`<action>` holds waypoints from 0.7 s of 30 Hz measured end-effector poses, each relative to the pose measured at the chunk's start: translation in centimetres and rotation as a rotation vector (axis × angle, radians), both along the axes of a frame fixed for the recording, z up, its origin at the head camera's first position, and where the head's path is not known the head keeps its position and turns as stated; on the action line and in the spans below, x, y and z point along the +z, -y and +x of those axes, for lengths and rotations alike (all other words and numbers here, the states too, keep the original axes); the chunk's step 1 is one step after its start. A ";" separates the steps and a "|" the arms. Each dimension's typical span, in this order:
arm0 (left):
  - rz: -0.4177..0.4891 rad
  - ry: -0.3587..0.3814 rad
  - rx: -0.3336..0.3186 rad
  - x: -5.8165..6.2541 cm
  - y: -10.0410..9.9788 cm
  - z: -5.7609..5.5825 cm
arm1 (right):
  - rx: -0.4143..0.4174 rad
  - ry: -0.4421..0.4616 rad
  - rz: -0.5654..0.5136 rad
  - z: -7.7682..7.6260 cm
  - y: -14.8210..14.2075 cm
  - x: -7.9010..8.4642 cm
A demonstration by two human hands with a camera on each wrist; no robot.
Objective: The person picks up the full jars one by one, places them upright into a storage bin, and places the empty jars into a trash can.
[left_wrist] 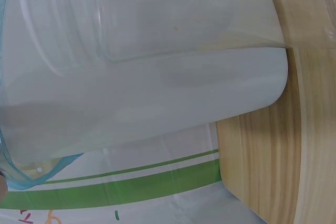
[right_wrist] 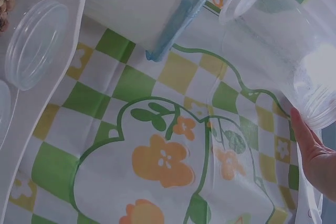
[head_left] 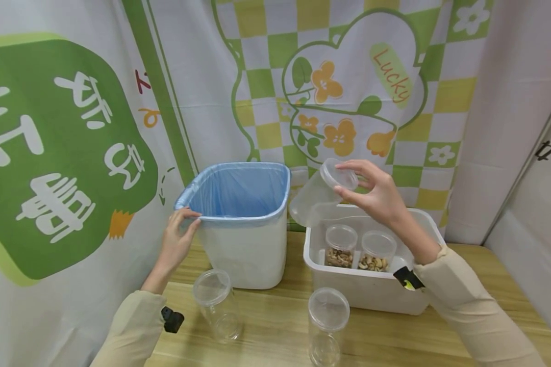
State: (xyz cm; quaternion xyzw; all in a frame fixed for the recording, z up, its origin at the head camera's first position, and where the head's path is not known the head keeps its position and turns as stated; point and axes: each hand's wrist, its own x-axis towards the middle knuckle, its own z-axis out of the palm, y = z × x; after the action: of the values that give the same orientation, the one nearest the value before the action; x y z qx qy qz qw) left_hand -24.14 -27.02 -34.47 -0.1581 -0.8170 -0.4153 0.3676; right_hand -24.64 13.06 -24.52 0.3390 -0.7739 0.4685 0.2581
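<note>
My right hand (head_left: 376,191) grips a clear plastic jar (head_left: 309,201) by its lidded end, in the air between the bin and the basin. The jar tilts, its base down to the left, and looks empty; the right wrist view also shows this jar (right_wrist: 268,45). At the near left corner of a white trash bin (head_left: 252,255), my left hand (head_left: 176,239) pinches the rim, over which a blue bag (head_left: 225,201) is folded. Only a fingertip of that hand shows in the left wrist view.
A white basin (head_left: 372,278) at right holds a jar of shelled nuts (head_left: 341,247) and a jar of cashews (head_left: 377,250). Two lidded clear jars, the left one (head_left: 218,306) and the right one (head_left: 328,326), stand in front on the wooden table (head_left: 271,326). Printed curtains hang behind.
</note>
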 end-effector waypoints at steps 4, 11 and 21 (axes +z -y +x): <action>0.003 0.001 -0.005 0.0 0.0 0.0 | 0.008 0.041 -0.049 -0.8 1.1 0.8; 0.020 0.003 -0.014 -0.1 0.0 0.0 | 0.055 0.080 -0.166 -2.2 3.9 1.2; 0.023 -0.008 -0.011 0.0 0.0 0.1 | 0.054 0.090 -0.168 -3.6 7.9 0.6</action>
State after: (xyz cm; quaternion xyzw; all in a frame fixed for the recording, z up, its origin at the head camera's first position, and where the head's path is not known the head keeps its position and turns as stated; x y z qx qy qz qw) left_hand -24.07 -26.99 -34.48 -0.1604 -0.8098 -0.4259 0.3703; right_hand -28.23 5.13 -23.94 0.3154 -0.7334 0.5532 0.2379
